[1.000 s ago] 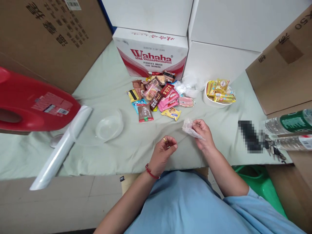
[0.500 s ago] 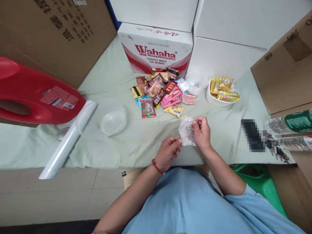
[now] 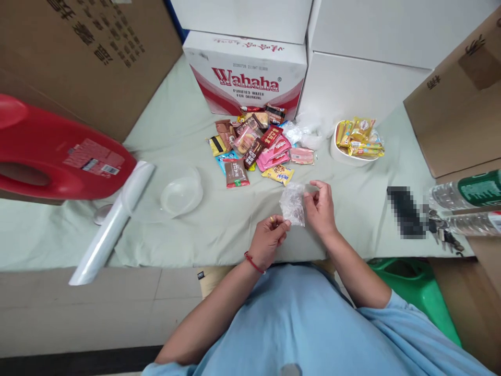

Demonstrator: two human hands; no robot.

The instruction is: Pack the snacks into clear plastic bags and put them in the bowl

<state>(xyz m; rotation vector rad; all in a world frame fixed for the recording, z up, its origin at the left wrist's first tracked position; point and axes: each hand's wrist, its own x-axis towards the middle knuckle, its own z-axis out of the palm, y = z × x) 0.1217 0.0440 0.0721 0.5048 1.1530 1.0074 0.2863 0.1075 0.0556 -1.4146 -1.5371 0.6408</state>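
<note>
My left hand (image 3: 270, 236) pinches the lower left corner of a small crinkled clear plastic bag (image 3: 293, 204) above the cloth-covered table. My right hand (image 3: 320, 209) is at the bag's right edge, its thumb and fingers apart; I cannot tell whether the thumb touches the plastic. Just beyond the bag lies a yellow biscuit packet (image 3: 277, 174), at the front of a heap of wrapped snacks (image 3: 250, 146). Pink packets (image 3: 274, 150) and a brown packet (image 3: 236, 172) are in the same heap.
A white tub (image 3: 354, 156) of yellow packets stands right of the heap. Left are a clear bowl (image 3: 182, 196), a plastic film roll (image 3: 113, 222) and a red jug (image 3: 70, 151). A Wahaha carton (image 3: 246, 78) stands behind. Keys (image 3: 444, 235) and bottles (image 3: 477, 190) lie right.
My right thumb and fingers have opened at the bag's right edge. The bag has shifted slightly left, with my left hand keeping its corner. The view has moved slightly.
</note>
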